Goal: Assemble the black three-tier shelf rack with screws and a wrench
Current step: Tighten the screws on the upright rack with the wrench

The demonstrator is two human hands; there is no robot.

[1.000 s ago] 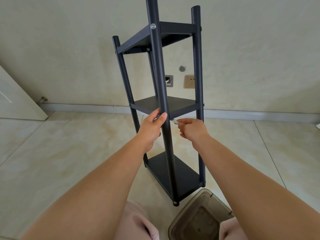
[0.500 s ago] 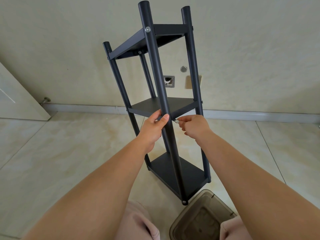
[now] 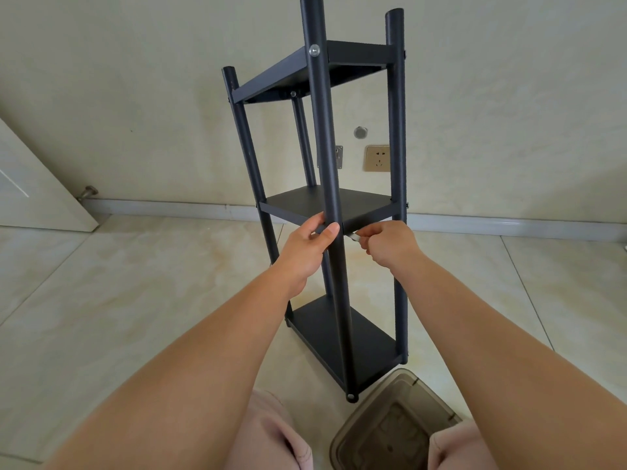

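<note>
The black three-tier shelf rack stands upright on the tiled floor in front of me, its near post running up the middle of the view. My left hand grips that near post at the middle shelf's corner. My right hand is closed on a small silver wrench whose tip points at the post, just under the middle shelf. A silver screw head shows on the post at the top shelf. The screw at the middle joint is hidden by my fingers.
A brown translucent plastic box sits on the floor by my right knee, close to the rack's near foot. The wall with a socket is just behind the rack. A white door stands at the left.
The rack's top has swung slightly left and then back right between the frames. Both hands stay at the middle joint, with the right hand's wrist turning a little around the wrench.
</note>
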